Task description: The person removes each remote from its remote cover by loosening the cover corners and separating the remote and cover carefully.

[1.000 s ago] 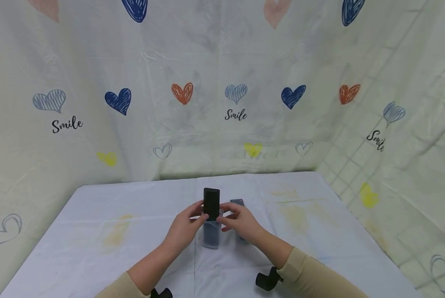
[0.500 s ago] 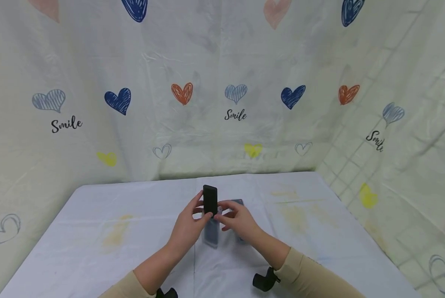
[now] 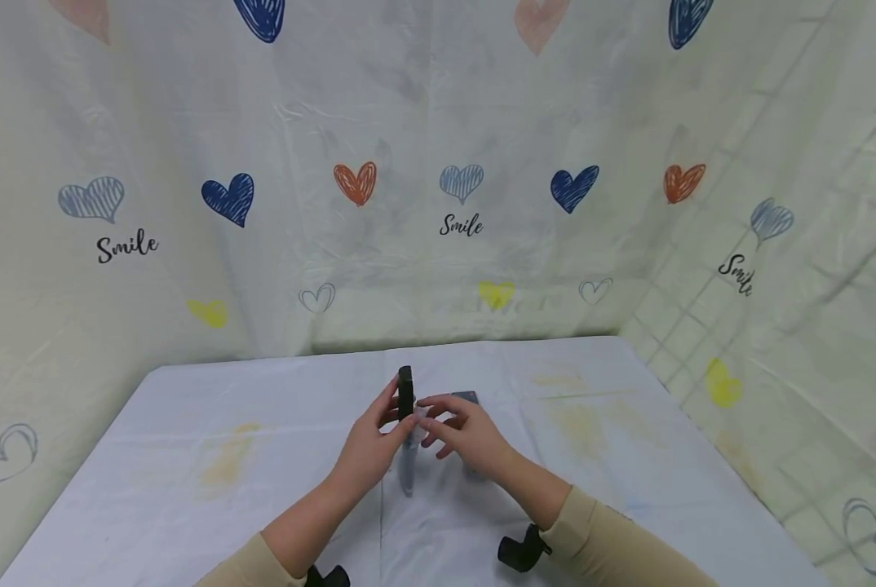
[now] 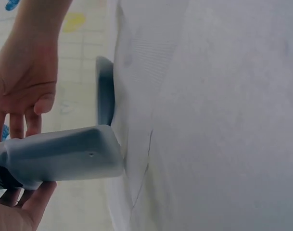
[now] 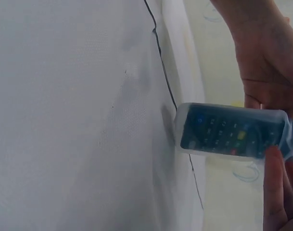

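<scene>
Upright above the table, a black remote control (image 3: 405,393) sits with its lower half inside a translucent sleeve (image 3: 407,473). Its rows of buttons show through the sleeve in the right wrist view, and its plain back faces the left wrist view. My left hand (image 3: 368,447) grips the remote near the sleeve's mouth, thumb on the near side. From the other side my right hand (image 3: 478,440) pinches the sleeve's upper edge; some of its fingertips are hidden. Behind the right hand lies a grey oblong thing (image 3: 465,397), mostly covered by that hand.
A white cloth with yellowish stains covers the table (image 3: 262,489). Behind it hangs a pale curtain (image 3: 409,261) printed with hearts. A black wrist-mounted device (image 3: 522,548) is under the right forearm.
The remote and its sleeve have turned from broad side to nearly edge-on in the head view. My right fingers have shifted slightly left along with it.
</scene>
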`<action>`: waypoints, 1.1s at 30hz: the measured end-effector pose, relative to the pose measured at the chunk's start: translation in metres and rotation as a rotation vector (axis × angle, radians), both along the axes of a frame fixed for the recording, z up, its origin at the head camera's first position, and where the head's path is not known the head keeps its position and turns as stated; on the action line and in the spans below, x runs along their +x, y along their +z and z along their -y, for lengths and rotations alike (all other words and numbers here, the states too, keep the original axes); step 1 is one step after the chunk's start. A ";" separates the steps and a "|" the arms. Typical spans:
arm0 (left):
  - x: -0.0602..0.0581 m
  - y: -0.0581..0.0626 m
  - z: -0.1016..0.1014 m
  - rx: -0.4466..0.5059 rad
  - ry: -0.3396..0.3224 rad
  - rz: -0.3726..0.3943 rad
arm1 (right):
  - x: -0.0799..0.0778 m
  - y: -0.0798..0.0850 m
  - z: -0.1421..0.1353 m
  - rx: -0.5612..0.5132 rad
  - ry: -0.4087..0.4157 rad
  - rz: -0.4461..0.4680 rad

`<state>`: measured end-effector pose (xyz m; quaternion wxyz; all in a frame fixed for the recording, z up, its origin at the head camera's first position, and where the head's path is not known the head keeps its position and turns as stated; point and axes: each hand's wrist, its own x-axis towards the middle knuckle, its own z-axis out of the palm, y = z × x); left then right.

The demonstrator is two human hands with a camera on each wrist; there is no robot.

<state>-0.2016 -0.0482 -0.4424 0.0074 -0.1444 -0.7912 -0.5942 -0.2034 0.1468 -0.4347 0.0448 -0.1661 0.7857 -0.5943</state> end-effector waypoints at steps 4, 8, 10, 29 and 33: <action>0.000 -0.003 0.001 0.041 -0.078 0.006 | -0.006 0.000 -0.002 -0.004 -0.081 -0.043; -0.002 -0.006 0.003 0.036 -0.120 0.006 | -0.010 0.003 0.001 0.052 -0.185 -0.112; -0.002 -0.006 0.004 0.039 -0.138 0.007 | -0.008 0.009 0.004 0.080 -0.219 -0.149; -0.009 0.009 0.010 0.061 -0.009 0.048 | -0.018 0.011 0.009 -0.043 -0.207 -0.070; -0.012 0.010 0.013 0.093 -0.030 0.099 | -0.020 0.015 0.006 -0.030 -0.154 -0.068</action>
